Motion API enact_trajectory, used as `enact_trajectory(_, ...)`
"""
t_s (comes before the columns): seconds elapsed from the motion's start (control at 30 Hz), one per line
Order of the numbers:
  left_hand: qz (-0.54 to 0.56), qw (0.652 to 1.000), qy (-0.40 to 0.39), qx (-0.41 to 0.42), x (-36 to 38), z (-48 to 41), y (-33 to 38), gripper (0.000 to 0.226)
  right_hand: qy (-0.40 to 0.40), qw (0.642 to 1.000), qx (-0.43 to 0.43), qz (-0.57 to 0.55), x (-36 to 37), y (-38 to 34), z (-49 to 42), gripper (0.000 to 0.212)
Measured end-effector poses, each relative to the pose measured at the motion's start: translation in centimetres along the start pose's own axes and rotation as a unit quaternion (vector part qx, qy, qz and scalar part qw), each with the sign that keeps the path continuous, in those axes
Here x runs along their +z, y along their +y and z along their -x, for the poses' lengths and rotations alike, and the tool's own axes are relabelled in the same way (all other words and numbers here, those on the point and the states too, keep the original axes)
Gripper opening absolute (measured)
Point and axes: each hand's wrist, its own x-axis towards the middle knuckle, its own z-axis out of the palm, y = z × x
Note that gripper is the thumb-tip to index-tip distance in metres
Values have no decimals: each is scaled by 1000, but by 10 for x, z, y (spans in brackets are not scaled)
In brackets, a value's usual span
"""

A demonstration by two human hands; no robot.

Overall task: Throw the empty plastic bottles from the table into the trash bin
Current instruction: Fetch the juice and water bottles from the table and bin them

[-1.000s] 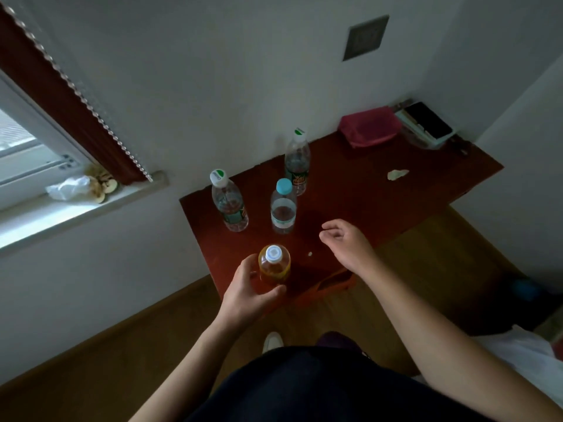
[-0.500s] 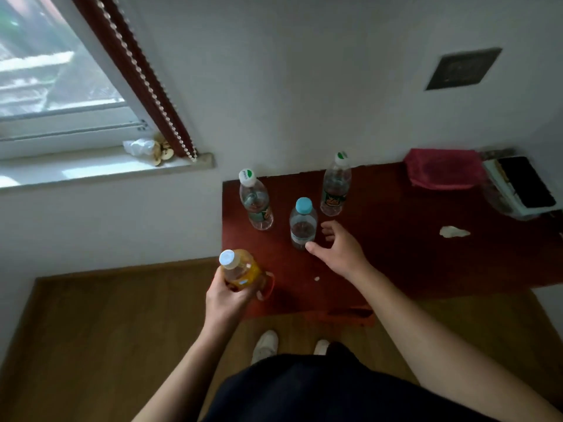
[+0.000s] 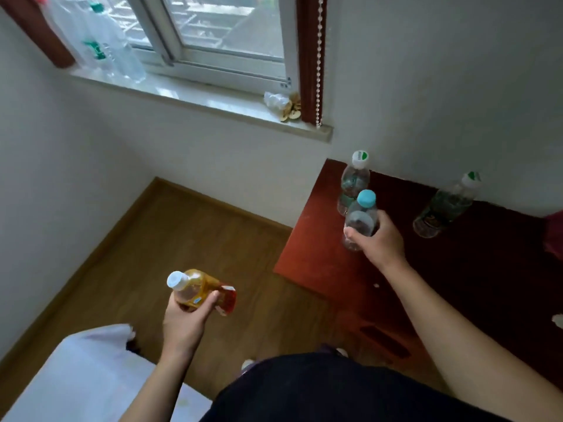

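My left hand [image 3: 185, 321] grips an orange-tinted bottle [image 3: 198, 289] with a white cap, tilted, held over the wooden floor left of the table. My right hand [image 3: 377, 239] is closed around a clear bottle with a light blue cap [image 3: 361, 216] at the near left part of the dark red table [image 3: 320, 263]. Two more clear bottles with white-and-green caps stand on the table: one [image 3: 353, 178] just behind the blue-capped one, another [image 3: 447, 204] further right by the wall. No trash bin is in sight.
A window with a sill [image 3: 195, 99] is up left, with clear bottles [image 3: 100, 44] at its left end and small clutter [image 3: 283, 105] at its right. A white sheet or bed corner [image 3: 85, 373] lies at lower left. Wooden floor [image 3: 182, 233] spreads between wall and table.
My view has swung left. My left hand carried the orange bottle off the table and out over the floor. My right hand went from open beside the blue-capped bottle to closed around it.
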Motion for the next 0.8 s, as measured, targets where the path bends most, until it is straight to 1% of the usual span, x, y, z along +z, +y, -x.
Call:
enact_trajectory(0.1,-3,997,52,-54,-34,4,-35,45,-82,994,-71,34,33,-28,14,53)
enact_trajectory(0.2,3,994,73,-79,-65,2,-62,50,-150,977,-134,66,70,-63,35,58)
enact_trajectory(0.3,21,991,89,-102,-95,1,-80,40,-209,962,-167,62,107,-96,64,57)
enact_trajectory(0.4,40,986,102,-127,-124,1,-100,26,-287,944,-154,51,148,-112,94,56)
enact_trajectory(0.47,55,981,109,-152,-144,1,-124,25,-332,932,-133,60,177,-114,114,54)
enact_trajectory(0.5,65,976,117,-170,-154,2,-137,31,-348,927,-125,70,192,-114,123,53)
enact_trajectory(0.53,74,971,126,-192,-164,4,-149,41,-359,922,-116,85,206,-112,131,53)
enact_trajectory(0.6,93,958,143,-229,-184,8,-173,53,-374,915,-100,114,233,-110,143,52)
enact_trajectory(0.8,117,933,178,-290,-231,-4,-210,52,-368,907,-66,194,285,-115,146,46)
